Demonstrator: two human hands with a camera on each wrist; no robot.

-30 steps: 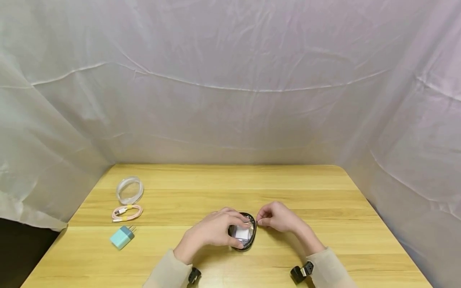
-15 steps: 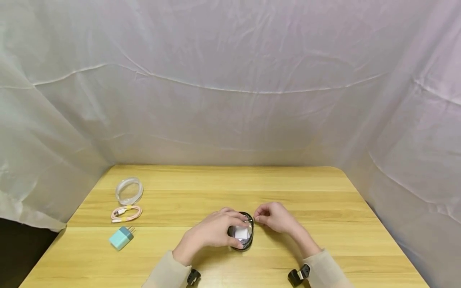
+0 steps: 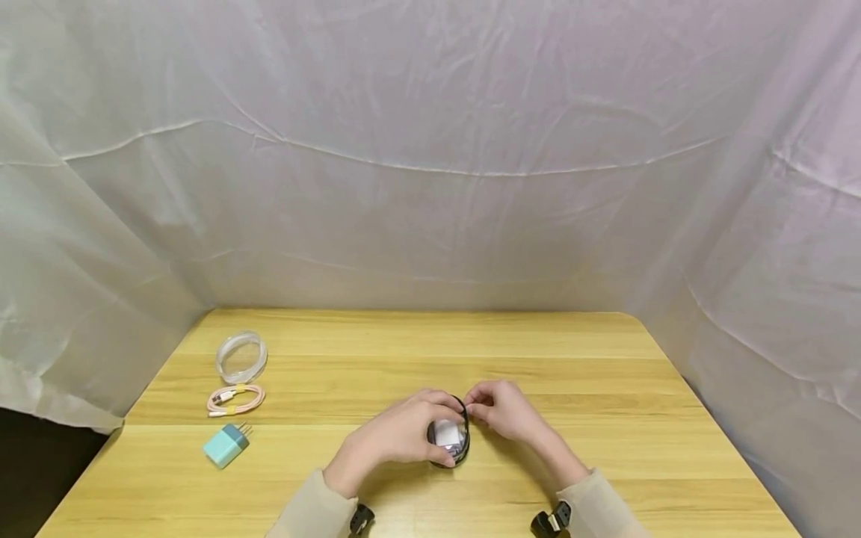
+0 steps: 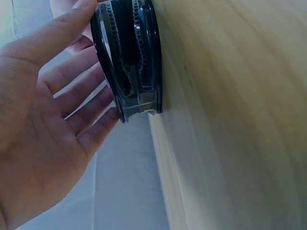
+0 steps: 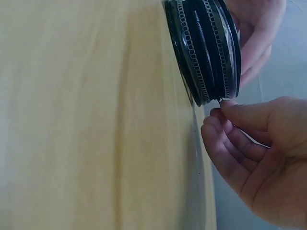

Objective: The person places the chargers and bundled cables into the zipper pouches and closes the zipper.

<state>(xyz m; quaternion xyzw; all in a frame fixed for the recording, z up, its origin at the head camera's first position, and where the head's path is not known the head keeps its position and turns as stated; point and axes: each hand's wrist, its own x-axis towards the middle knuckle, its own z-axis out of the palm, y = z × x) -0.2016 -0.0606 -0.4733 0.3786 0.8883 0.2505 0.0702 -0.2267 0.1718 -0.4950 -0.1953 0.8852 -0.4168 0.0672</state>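
A small rounded zip case with clear panels, black trim and a pale item inside rests on the table. My left hand grips it from the left, thumb at the near edge and fingers over the far edge. On its other side, my right hand pinches the small zipper pull between thumb and forefinger, its other fingers curled beneath. The right wrist view shows two rows of zipper-like trim along the side wall of the case. In the left wrist view, the palm of my left hand faces the case.
To the left on the wooden table lie a clear round ring-like item, a coiled pink cable with a white plug end, and a teal charger plug. Pale fabric hangs behind and at the sides.
My right hand has moved a little left, and the right edge of the case has drawn in toward my left hand. My left hand has stayed about in place.
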